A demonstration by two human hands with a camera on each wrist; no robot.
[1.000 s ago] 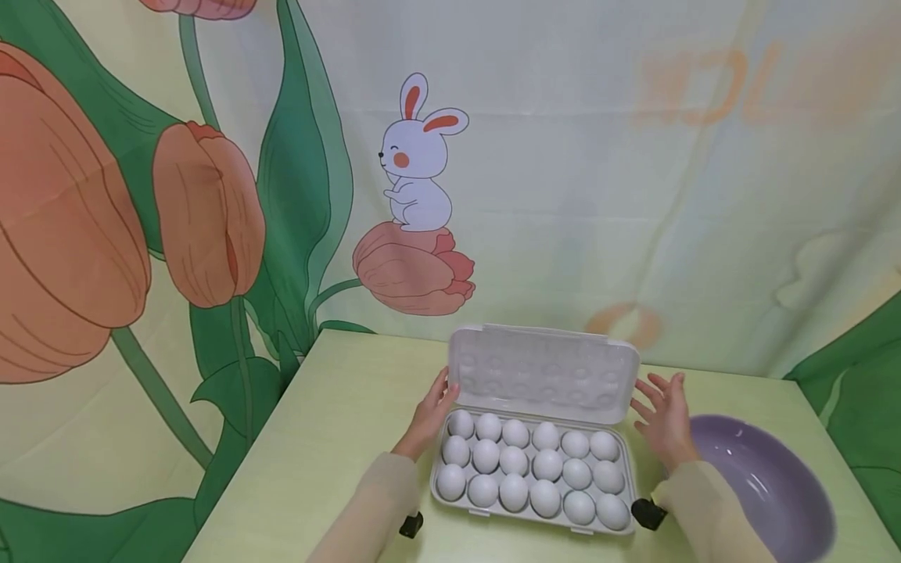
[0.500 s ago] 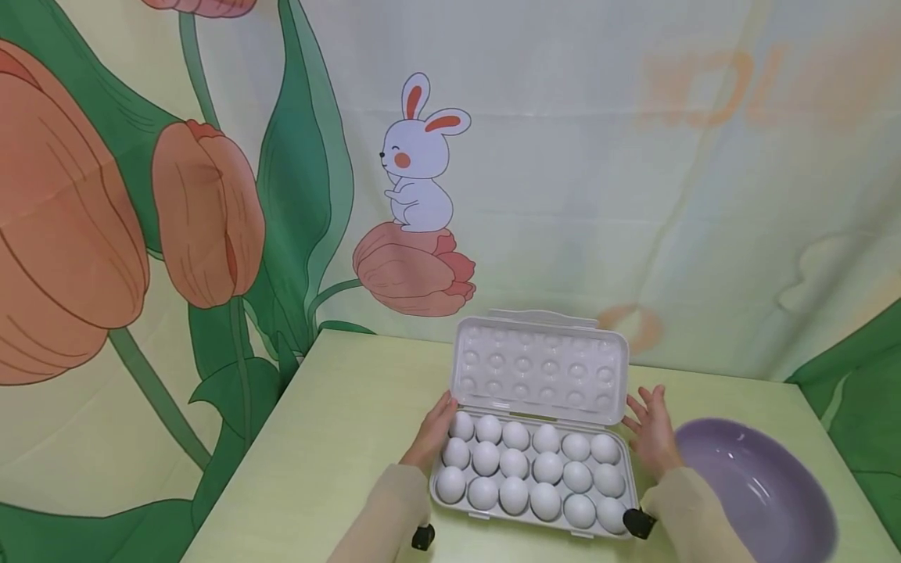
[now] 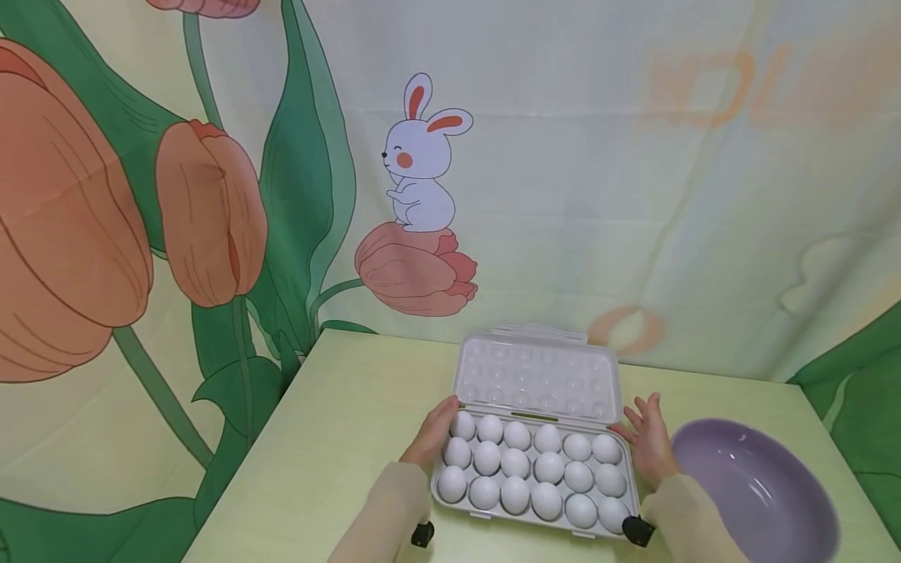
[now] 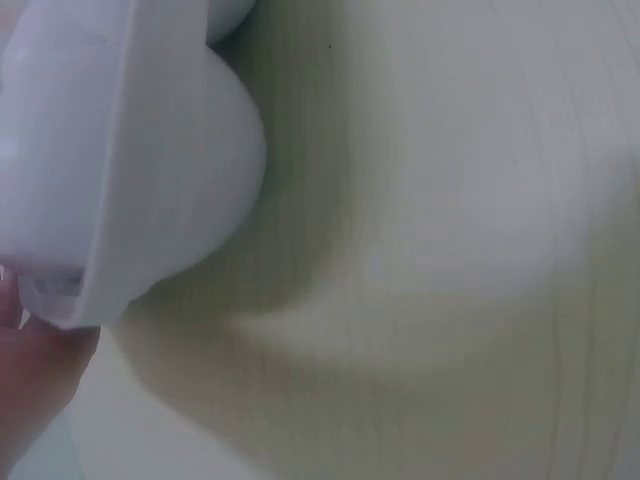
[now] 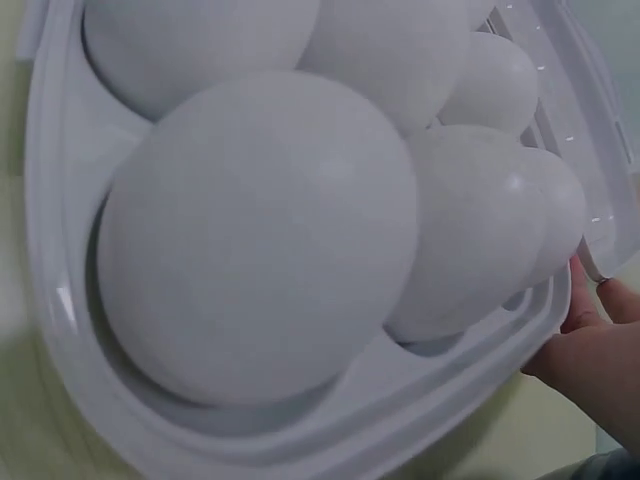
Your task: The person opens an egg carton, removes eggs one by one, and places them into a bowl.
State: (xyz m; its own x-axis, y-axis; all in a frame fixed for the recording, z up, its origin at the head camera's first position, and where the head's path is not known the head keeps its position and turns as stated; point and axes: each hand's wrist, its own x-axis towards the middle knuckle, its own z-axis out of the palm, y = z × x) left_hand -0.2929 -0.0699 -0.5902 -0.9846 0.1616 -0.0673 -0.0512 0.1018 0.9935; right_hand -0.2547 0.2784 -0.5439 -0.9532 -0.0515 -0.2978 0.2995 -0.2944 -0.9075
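A white plastic egg carton [image 3: 529, 522] stands on the pale green table, full of white eggs [image 3: 515, 495] in three rows. Its lid [image 3: 538, 375] leans far back behind the eggs. My left hand [image 3: 431, 435] touches the carton's back left corner with fairly straight fingers. At the back right corner is my right hand [image 3: 649, 444], fingers spread, fingertips against the corner near the hinge. In the right wrist view a large egg [image 5: 260, 240] fills the middle, and part of my right hand [image 5: 595, 350] shows beyond the tray. The left wrist view catches only the carton's side [image 4: 170, 150] and some fingers.
Right of the carton sits a purple basin [image 3: 760, 493], close to my right forearm. Behind the table [image 3: 331, 422] hangs a cloth backdrop [image 3: 563, 195] printed with tulips and a rabbit. Dark wrist-worn devices show near both sleeves.
The lid has tipped from nearly upright to leaning far back. Both hands have come down from the lid's sides to the carton's back corners, the right hand moving left.
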